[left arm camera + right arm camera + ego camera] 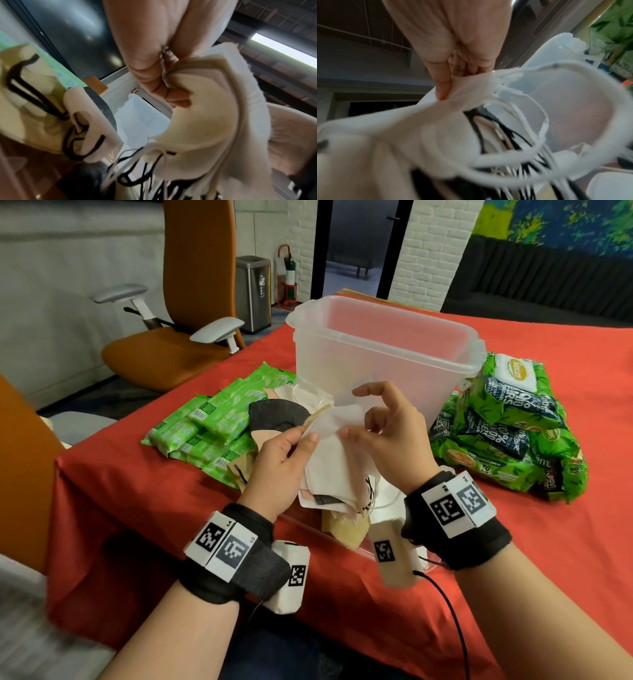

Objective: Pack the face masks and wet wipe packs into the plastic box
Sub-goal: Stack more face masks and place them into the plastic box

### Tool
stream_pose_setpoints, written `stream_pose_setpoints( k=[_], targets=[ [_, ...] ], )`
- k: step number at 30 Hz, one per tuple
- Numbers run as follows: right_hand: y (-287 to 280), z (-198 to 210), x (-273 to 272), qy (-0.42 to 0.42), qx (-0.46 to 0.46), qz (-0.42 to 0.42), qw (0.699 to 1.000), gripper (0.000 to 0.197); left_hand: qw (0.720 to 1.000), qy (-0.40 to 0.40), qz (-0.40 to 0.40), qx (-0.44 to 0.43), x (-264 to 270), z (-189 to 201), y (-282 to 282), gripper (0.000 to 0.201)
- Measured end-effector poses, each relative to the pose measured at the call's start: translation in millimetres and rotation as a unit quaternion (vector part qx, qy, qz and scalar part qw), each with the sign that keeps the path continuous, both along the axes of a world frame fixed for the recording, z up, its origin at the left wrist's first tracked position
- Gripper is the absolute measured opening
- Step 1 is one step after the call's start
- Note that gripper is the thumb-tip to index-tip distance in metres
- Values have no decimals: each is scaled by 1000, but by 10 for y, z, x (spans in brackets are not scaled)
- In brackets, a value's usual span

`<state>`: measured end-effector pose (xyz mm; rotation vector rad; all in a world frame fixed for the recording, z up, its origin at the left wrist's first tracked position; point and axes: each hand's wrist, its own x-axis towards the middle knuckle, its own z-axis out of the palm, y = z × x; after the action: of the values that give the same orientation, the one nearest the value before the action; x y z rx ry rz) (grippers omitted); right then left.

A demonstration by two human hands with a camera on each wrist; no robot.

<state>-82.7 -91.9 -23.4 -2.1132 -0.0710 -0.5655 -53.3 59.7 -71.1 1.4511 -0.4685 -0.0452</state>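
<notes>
A clear plastic box (383, 350) stands open on the red table (548, 542). In front of it my left hand (291, 446) grips a stack of face masks (335, 470), white, beige and grey, by one edge. My right hand (370, 422) pinches the top white mask (457, 97) between thumb and forefinger, the other fingers lifted. White and black ear loops (530, 135) dangle below. In the left wrist view my fingers (154, 75) curl round the mask stack (205, 108). More masks (277, 412) lie on the table. Small green wet wipe packs (212, 426) lie left of the box.
Large green wet wipe packs (507, 433) are heaped right of the box. A clear lid (342, 539) lies under my wrists near the table's front edge. An orange office chair (178, 313) stands beyond the left side, with a steel bin (253, 292) behind it.
</notes>
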Motion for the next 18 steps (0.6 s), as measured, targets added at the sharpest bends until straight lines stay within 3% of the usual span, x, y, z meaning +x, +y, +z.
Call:
stream_pose_setpoints(
  k=[4, 7, 10, 18],
  targets=[
    [-15, -2, 18, 7, -12, -15, 1000, 27, 999, 26, 12, -21, 20, -31, 13, 17],
    [-9, -9, 26, 1, -25, -34, 999, 32, 997, 53, 15, -61, 13, -11, 4, 22],
    [-9, -2, 39, -9, -24, -55, 998, 22, 993, 74, 5, -94, 1, 18, -1, 27],
    [26, 32, 22, -3, -77, -43, 996, 12, 990, 97, -10, -97, 26, -1, 19, 37]
  ],
)
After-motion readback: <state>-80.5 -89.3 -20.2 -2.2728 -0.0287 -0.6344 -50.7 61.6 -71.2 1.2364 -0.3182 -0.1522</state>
